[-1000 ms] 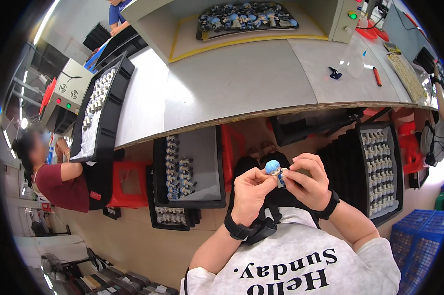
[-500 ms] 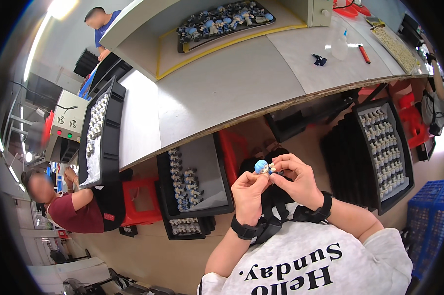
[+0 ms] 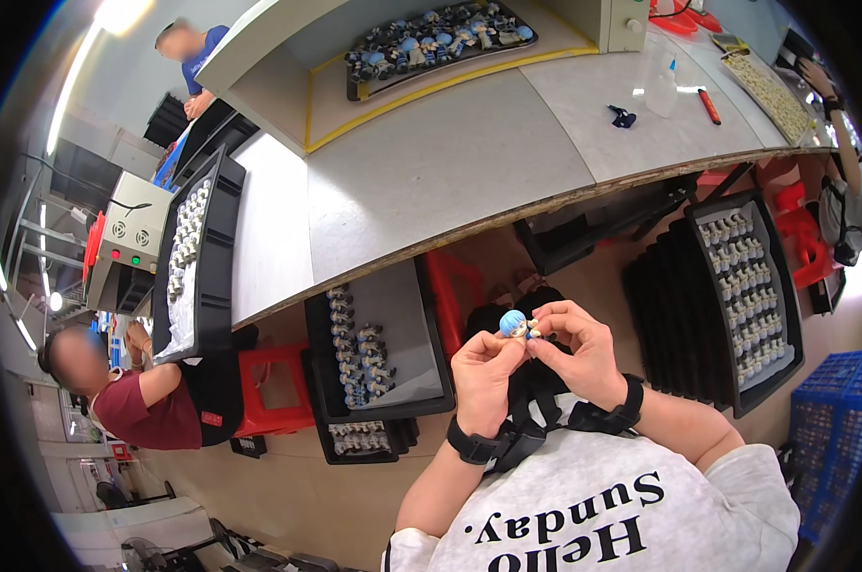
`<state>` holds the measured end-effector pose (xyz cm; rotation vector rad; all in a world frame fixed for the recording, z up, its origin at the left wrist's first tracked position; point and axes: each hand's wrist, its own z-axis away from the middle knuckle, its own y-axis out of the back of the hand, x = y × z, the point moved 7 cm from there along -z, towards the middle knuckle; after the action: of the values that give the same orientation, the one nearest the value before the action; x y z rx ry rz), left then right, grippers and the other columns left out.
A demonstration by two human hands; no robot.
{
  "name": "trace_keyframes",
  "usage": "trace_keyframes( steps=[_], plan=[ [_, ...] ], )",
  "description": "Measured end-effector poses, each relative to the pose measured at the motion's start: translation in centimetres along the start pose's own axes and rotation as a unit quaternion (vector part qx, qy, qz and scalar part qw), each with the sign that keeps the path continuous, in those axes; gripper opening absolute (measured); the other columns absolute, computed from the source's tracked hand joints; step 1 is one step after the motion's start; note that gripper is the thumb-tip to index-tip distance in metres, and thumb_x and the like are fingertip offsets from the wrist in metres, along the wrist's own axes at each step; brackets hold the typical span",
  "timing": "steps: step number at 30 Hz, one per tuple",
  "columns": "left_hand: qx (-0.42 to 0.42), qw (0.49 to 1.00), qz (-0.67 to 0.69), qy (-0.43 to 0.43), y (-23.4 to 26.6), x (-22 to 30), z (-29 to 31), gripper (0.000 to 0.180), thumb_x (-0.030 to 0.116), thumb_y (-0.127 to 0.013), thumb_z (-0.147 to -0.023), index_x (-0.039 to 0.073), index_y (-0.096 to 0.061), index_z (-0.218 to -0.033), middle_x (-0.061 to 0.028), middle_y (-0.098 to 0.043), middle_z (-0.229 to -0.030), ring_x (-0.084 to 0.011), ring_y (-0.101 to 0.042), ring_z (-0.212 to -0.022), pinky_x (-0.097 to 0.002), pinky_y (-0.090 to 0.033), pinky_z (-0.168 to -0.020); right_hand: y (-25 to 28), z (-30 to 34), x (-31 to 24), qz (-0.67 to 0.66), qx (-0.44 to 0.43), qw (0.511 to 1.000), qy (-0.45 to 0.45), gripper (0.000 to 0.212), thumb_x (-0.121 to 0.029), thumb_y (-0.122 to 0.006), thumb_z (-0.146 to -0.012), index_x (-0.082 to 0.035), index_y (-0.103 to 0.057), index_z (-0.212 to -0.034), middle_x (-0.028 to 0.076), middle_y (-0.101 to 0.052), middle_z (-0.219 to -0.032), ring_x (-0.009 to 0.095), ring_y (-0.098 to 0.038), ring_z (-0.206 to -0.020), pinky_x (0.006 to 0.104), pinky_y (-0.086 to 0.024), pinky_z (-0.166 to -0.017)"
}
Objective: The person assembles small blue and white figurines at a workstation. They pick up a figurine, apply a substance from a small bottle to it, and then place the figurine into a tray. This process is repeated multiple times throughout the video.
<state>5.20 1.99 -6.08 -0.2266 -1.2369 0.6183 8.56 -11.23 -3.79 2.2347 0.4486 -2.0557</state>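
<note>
A small figurine with light-blue hair and a pale face is held up over my lap, between both hands. My left hand pinches it from the left, thumb and forefinger closed below the head. From the right, the fingers of my right hand close on the body side of the same figurine. A little white and dark blue shows between the fingertips. Most of the body is covered by my fingers, so its finer parts cannot be made out.
Beyond my hands runs a white workbench; a tray of blue-haired figurines lies under a hood. A bottle, a red marker-like tool and a dark blue piece lie right. Black trays flank me. Co-workers sit left.
Both hands stay nearly in place, the figurine shifting very slightly right and turning a little. At the far right, another person's hand has moved up.
</note>
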Motion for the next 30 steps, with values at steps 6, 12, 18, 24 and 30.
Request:
trace_keyframes(
  steps=[6, 12, 18, 24, 30],
  plan=[
    [-0.006, 1.000, 0.007, -0.002, -0.02, 0.02, -0.01, 0.019, -0.004, -0.061, -0.084, 0.006, -0.053, -0.070, -0.0050, -0.064, -0.080, -0.0125, -0.063, -0.075, -0.0301, -0.056, -0.074, -0.04, 0.11, -0.30, -0.004, -0.013, 1.000, -0.005, 0.017, 0.003, -0.068, -0.077, 0.003, -0.063, -0.093, 0.009, -0.054, -0.110, 0.013, -0.057, -0.098, 0.0242, -0.049, -0.083],
    [-0.016, 1.000, 0.011, -0.002, 0.01, -0.04, -0.16, 0.019, -0.004, -0.061, -0.083, 0.006, -0.053, -0.070, -0.0051, -0.064, -0.080, -0.0124, -0.063, -0.075, -0.0289, -0.056, -0.073, 0.01, 0.23, -0.13, -0.001, -0.018, 1.000, -0.004, 0.019, 0.004, -0.068, -0.076, 0.004, -0.063, -0.094, 0.009, -0.053, -0.111, 0.014, -0.056, -0.100, 0.0261, -0.049, -0.086],
    [-0.015, 1.000, 0.000, -0.005, -0.03, -0.04, -0.15, 0.019, -0.003, -0.061, -0.084, 0.006, -0.053, -0.070, -0.0053, -0.064, -0.079, -0.0124, -0.064, -0.074, -0.0287, -0.056, -0.073, 0.07, 0.36, -0.17, -0.008, -0.007, 1.000, -0.010, 0.018, 0.003, -0.068, -0.076, 0.004, -0.063, -0.094, 0.010, -0.053, -0.111, 0.014, -0.056, -0.100, 0.0259, -0.048, -0.086],
    [-0.015, 1.000, -0.007, -0.010, -0.06, 0.03, -0.11, 0.019, -0.003, -0.061, -0.084, 0.005, -0.053, -0.069, -0.0053, -0.064, -0.079, -0.0123, -0.064, -0.074, -0.0284, -0.056, -0.073, 0.05, 0.35, -0.13, -0.013, -0.003, 1.000, -0.007, 0.018, 0.003, -0.068, -0.076, 0.004, -0.063, -0.093, 0.010, -0.053, -0.110, 0.014, -0.057, -0.099, 0.0258, -0.048, -0.086],
    [-0.017, 1.000, -0.003, -0.020, -0.04, 0.01, -0.15, 0.019, -0.003, -0.061, -0.084, 0.005, -0.053, -0.070, -0.0053, -0.064, -0.079, -0.0118, -0.063, -0.074, -0.0278, -0.056, -0.072, 0.04, 0.29, -0.19, -0.022, -0.003, 1.000, -0.003, 0.017, 0.003, -0.067, -0.077, 0.004, -0.063, -0.093, 0.010, -0.053, -0.110, 0.015, -0.057, -0.100, 0.0259, -0.049, -0.086]
  ],
)
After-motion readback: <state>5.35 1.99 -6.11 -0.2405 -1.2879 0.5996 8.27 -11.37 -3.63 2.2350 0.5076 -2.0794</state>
